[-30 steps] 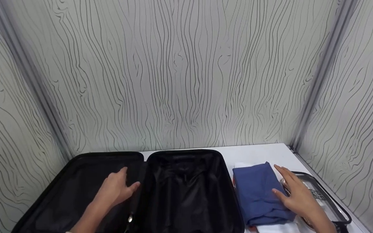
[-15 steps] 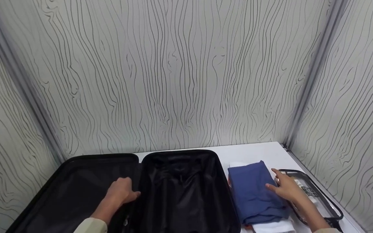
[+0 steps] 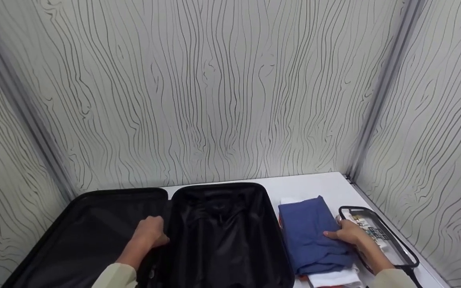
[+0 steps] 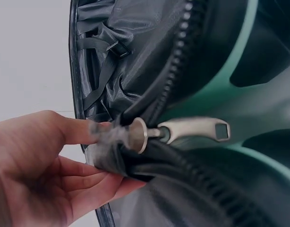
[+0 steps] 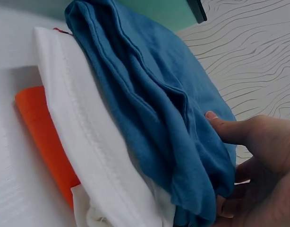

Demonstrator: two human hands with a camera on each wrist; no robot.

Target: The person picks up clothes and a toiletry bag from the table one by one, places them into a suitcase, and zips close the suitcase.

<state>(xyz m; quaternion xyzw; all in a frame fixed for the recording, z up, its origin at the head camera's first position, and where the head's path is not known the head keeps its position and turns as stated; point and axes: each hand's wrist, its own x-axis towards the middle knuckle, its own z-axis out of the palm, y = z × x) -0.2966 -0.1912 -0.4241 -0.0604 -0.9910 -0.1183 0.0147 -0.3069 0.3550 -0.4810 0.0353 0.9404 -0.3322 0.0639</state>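
Observation:
An open black suitcase (image 3: 230, 232) lies on the white table with its two halves side by side. My left hand (image 3: 148, 232) is at the fold between them; in the left wrist view, thumb and fingers grip the black fabric there, beside a metal zipper pull (image 4: 197, 128). A folded blue garment (image 3: 310, 236) tops a stack to the right of the suitcase. My right hand (image 3: 354, 234) holds its right side, thumb on top and fingers curled round the edge, partly hidden. Below it, a white folded garment (image 5: 88, 127) and an orange one (image 5: 46, 137) show in the right wrist view.
A clear case with black trim (image 3: 394, 244) lies right of the stack, close to the right wall, with small items inside. Patterned panels (image 3: 214, 100) wall off the back and both sides of the table (image 3: 306, 182).
My right hand has come down onto the blue garment's right side and taken hold of it. My left hand has lowered to the suitcase's middle fold. The head view has shifted slightly.

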